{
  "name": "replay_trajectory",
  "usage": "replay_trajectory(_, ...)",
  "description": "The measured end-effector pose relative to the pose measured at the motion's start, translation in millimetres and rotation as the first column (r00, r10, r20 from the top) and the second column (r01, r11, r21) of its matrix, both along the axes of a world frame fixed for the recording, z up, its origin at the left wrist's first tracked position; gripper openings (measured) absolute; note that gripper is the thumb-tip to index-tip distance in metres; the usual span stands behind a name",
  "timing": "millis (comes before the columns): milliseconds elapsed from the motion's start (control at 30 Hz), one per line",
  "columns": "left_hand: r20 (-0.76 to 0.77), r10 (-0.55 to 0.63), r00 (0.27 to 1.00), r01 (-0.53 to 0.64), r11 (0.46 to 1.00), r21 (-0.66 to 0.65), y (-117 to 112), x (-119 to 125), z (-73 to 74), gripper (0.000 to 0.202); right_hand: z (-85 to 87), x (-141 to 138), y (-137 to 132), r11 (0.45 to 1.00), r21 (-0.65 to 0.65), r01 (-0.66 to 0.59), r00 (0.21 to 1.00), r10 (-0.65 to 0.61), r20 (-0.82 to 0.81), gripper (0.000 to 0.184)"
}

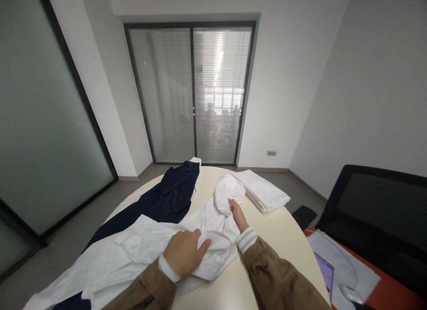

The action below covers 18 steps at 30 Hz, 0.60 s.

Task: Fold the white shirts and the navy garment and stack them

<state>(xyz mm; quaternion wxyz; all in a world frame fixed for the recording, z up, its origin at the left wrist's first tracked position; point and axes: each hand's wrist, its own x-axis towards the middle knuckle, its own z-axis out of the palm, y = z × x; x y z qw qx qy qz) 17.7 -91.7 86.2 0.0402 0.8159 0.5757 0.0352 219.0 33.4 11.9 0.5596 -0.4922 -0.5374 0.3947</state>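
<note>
A white cloth garment, likely a shirt [150, 245], lies crumpled across a round cream table [267, 243]. My left hand [184, 252] rests on it, with the fingers curled over a fold. My right hand [237, 214] touches a rounded bunch of the same white cloth [228, 194], its fingertips hidden in the folds. Both sleeves are brown with white cuffs. Under the white garment lies a dark navy garment [173, 194], stretching to the far edge. A folded white cloth [262, 190] sits just beyond my right hand.
A black mesh chair [370, 212] stands at right, beside an orange desk [393, 287] holding papers [343, 265], a tablet [325, 274] and a white mouse [350, 294]. Ahead is a glass door with blinds [191, 94]; frosted glass [43, 123] runs along the left.
</note>
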Motion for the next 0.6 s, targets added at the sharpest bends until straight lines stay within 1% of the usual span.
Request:
replay_trajectory(67, 0.052, -0.07, 0.996, 0.072, 0.997, -0.025, -3.5, 2.0, 3.7, 0.043, 1.8, 1.1, -1.5, 0.999, 0.003, -0.048, 0.999, 0.048, 0.001, 0.049)
replay_trajectory(100, 0.083, -0.093, 0.992, 0.097, 0.995, -0.039, -3.1, 2.2, 4.9, 0.042, 1.5, 0.9, -2.8, 0.997, 0.009, -0.082, 0.997, 0.082, 0.011, 0.054)
replay_trajectory(167, 0.155, -0.099, 0.983, 0.109, 0.992, -0.057, 1.8, 0.7, 5.4, 0.038, -0.9, -0.3, -6.2, 0.986, 0.031, -0.163, 0.986, 0.163, 0.023, 0.074)
replay_trajectory(200, 0.191, -0.077, 0.979, 0.089, 0.995, -0.052, 5.8, -1.0, 4.7, 0.036, -2.5, -0.9, -7.8, 0.977, 0.046, -0.207, 0.978, 0.207, 0.013, 0.08)
replay_trajectory(233, 0.218, -0.046, 0.975, 0.053, 0.998, -0.027, 10.3, -3.2, 3.3, 0.033, -4.0, -1.4, -9.1, 0.968, 0.064, -0.243, 0.97, 0.244, -0.008, 0.08)
replay_trajectory(300, 0.228, 0.046, 0.973, -0.068, 0.994, 0.086, 19.3, -9.3, -1.1, 0.029, -5.4, -1.7, -10.5, 0.958, 0.097, -0.27, 0.959, 0.276, -0.061, 0.07)
replay_trajectory(333, 0.207, 0.1, 0.973, -0.132, 0.98, 0.146, 23.1, -12.9, -3.7, 0.034, -5.2, -1.6, -10.2, 0.96, 0.104, -0.26, 0.96, 0.268, -0.075, 0.065)
replay_trajectory(367, 0.172, 0.149, 0.974, -0.18, 0.967, 0.179, 26.0, -16.7, -6.1, 0.04, -4.5, -1.1, -9.4, 0.965, 0.107, -0.238, 0.966, 0.246, -0.079, 0.063)
replay_trajectory(400, 0.125, 0.19, 0.974, -0.211, 0.961, 0.179, 27.9, -20.5, -8.0, 0.043, -3.4, -0.3, -7.8, 0.972, 0.108, -0.209, 0.973, 0.217, -0.075, 0.062)
replay_trajectory(433, 0.075, 0.222, 0.972, -0.231, 0.961, 0.152, 28.9, -24.0, -9.2, 0.043, -2.2, 1.1, -5.7, 0.978, 0.11, -0.178, 0.98, 0.186, -0.066, 0.061)
replay_trajectory(467, 0.026, 0.235, 0.972, -0.237, 0.965, 0.11, 29.1, -27.0, -9.3, 0.04, -1.1, 3.0, -3.0, 0.982, 0.119, -0.146, 0.986, 0.154, -0.059, 0.061)
replay_trajectory(533, -0.037, 0.22, 0.975, -0.218, 0.975, 0.05, 27.2, -30.9, -6.2, 0.035, 0.2, 8.8, 3.1, 0.985, 0.151, -0.086, 0.993, 0.096, -0.062, 0.059)
replay_trajectory(600, -0.017, 0.195, 0.981, -0.195, 0.98, 0.045, 23.9, -31.5, 0.4, 0.031, 0.0, 16.6, 9.0, 0.984, 0.177, -0.035, 0.996, 0.049, -0.073, 0.057)
